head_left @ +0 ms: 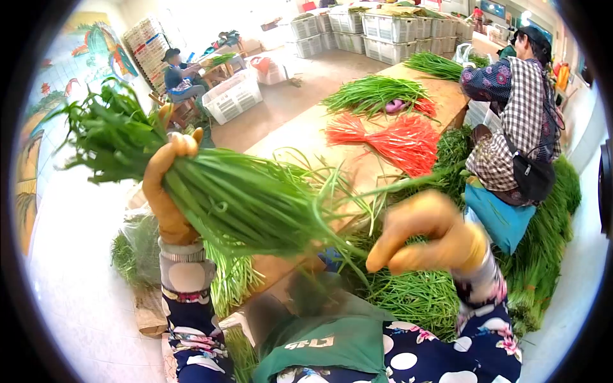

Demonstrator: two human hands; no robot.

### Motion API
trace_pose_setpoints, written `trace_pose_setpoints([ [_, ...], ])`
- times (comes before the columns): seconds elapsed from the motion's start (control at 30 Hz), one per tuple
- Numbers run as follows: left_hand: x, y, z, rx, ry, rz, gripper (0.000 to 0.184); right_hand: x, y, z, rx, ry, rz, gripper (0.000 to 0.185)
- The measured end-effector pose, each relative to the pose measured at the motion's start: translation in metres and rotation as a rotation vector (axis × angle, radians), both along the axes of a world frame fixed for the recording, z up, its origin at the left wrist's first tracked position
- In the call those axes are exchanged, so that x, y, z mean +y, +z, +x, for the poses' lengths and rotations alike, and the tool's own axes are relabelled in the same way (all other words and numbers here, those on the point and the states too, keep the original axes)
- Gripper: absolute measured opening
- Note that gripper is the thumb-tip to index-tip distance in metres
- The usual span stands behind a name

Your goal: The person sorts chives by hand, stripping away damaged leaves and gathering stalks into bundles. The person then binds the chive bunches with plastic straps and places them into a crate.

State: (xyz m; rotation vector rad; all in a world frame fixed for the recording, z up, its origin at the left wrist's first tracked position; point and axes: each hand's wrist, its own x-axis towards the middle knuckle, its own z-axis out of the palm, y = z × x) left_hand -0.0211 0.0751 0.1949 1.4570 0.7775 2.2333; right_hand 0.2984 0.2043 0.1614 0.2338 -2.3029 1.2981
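My left hand (167, 188), in a yellow-orange glove, is closed around a thick bunch of long green garlic chives (246, 198) and holds it up over the near end of the table. The bunch lies nearly level, its leafy tops to the left and the other end pointing right. My right hand (434, 236), gloved alike and blurred by motion, is just right of that end. Its thumb and fingers are curled together in a pinch. A thin loose leaf runs close to its fingertips; whether they grip it I cannot make out.
On the wooden table (290, 137) lie red ties (389, 140) and a pile of chives (377, 94). More loose greens (415, 297) heap below my right hand. A co-worker (517, 108) stands at the right; another person (182, 80) sits far left. White crates (389, 30) stack behind.
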Motion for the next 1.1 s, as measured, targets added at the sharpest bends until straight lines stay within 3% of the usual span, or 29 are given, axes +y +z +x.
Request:
trace_pose_setpoints([
  [0.03, -0.006, 0.009, 0.001, -0.034, -0.115, -0.029, 0.022, -0.012, -0.029, 0.010, -0.136, -0.068, 0.013, 0.038],
  [0.07, -0.008, 0.013, 0.018, -0.083, -0.079, -0.005, 0.020, -0.023, -0.060, 0.012, -0.305, -0.269, 0.055, 0.049],
  [0.13, -0.013, 0.012, 0.028, -0.056, -0.081, 0.032, 0.028, -0.038, -0.104, -0.003, -0.057, -0.570, 0.228, 0.061],
  [0.17, -0.014, 0.012, 0.037, -0.031, -0.106, 0.060, 0.044, -0.038, -0.116, -0.007, -0.125, -0.624, 0.200, 0.073],
  [0.2, -0.015, 0.009, 0.043, -0.038, -0.072, 0.078, 0.056, -0.036, -0.120, -0.013, -0.114, -0.629, 0.191, 0.073],
  [0.27, -0.020, 0.009, 0.060, -0.003, 0.010, 0.090, 0.059, -0.037, -0.116, -0.033, 0.000, -0.604, 0.187, 0.075],
  [0.33, -0.023, 0.008, 0.067, 0.083, 0.065, 0.109, 0.065, -0.033, -0.117, -0.044, -0.069, -0.565, 0.091, 0.067],
  [0.37, -0.026, 0.006, 0.073, 0.113, 0.106, 0.114, 0.065, -0.023, -0.127, -0.054, 0.180, -0.624, 0.438, 0.055],
  [0.47, -0.024, 0.002, 0.085, 0.232, 0.121, 0.138, 0.068, -0.032, -0.120, -0.096, 0.220, -0.327, -0.286, 0.027],
  [0.53, -0.023, 0.001, 0.090, 0.285, 0.161, 0.118, 0.069, -0.042, -0.106, -0.099, 0.248, -0.620, -0.257, 0.022],
  [0.57, -0.022, 0.001, 0.089, 0.217, 0.166, 0.122, 0.067, -0.034, -0.125, -0.123, 0.153, -0.742, -0.130, 0.019],
  [0.6, -0.021, 0.002, 0.083, 0.189, 0.040, 0.140, 0.062, -0.034, -0.128, -0.118, 0.150, -0.746, -0.137, 0.019],
  [0.63, -0.024, 0.003, 0.079, 0.122, 0.202, 0.124, 0.058, -0.032, -0.133, -0.109, -0.003, -0.830, 0.057, 0.018],
  [0.67, -0.029, 0.011, 0.062, 0.089, -0.031, 0.145, 0.054, -0.031, -0.138, -0.099, -0.161, -0.905, 0.252, 0.018],
  [0.7, -0.034, 0.020, 0.045, 0.044, -0.256, 0.145, 0.051, -0.033, -0.141, -0.084, -0.121, -0.928, 0.221, 0.017],
  [0.8, -0.050, 0.030, 0.006, 0.000, -0.248, 0.126, 0.048, -0.033, -0.158, -0.032, -0.069, -0.954, 0.241, 0.025],
  [0.87, -0.051, 0.028, -0.011, 0.011, -0.280, 0.108, 0.048, -0.039, -0.147, 0.014, 0.009, -0.807, 0.168, 0.027],
  [0.93, -0.052, 0.022, -0.020, -0.093, -0.204, 0.094, 0.047, -0.044, -0.150, 0.051, -0.035, -0.786, 0.262, 0.031],
  [1.0, -0.049, 0.017, -0.025, -0.099, -0.290, 0.100, 0.046, -0.044, -0.175, 0.088, -0.305, -0.881, 0.176, 0.026],
  [1.07, -0.049, 0.013, -0.026, -0.143, -0.311, 0.125, 0.047, -0.030, -0.230, 0.132, -0.806, -0.922, 0.343, 0.028],
  [1.1, -0.048, 0.012, -0.026, -0.145, -0.389, 0.130, 0.046, -0.018, -0.272, 0.155, -1.252, -0.881, 0.268, 0.034],
])
